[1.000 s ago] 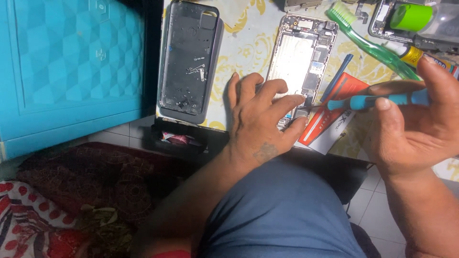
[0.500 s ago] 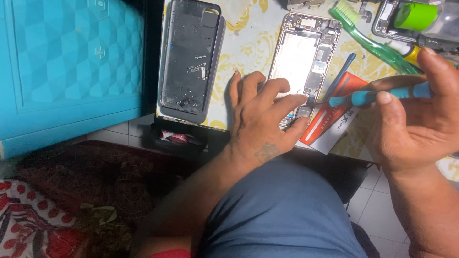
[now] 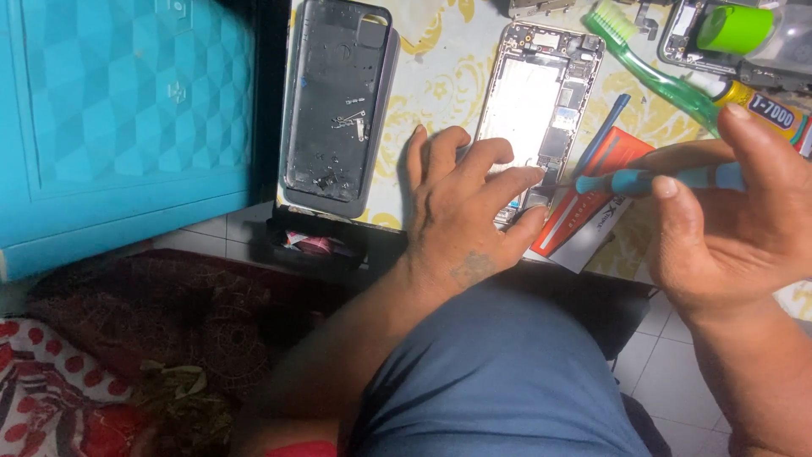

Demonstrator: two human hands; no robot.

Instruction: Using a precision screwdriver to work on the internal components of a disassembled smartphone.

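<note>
Near the frame's centre, the left hand (image 3: 461,211) rests with fingers spread on the lower end of the opened phone frame (image 3: 537,110). At right, the right hand (image 3: 732,220) grips a blue screwdriver (image 3: 655,180), its tip touching the phone's bottom beside the left fingertips.

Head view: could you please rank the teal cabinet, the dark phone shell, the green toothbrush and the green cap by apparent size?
1. Teal cabinet
2. Dark phone shell
3. Green toothbrush
4. Green cap

The cabinet is cut off by the frame, yet plainly looks largest.

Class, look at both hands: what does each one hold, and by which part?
Right hand grips the blue screwdriver by its handle. Left hand holds nothing; its fingers press on the opened phone frame.
</note>
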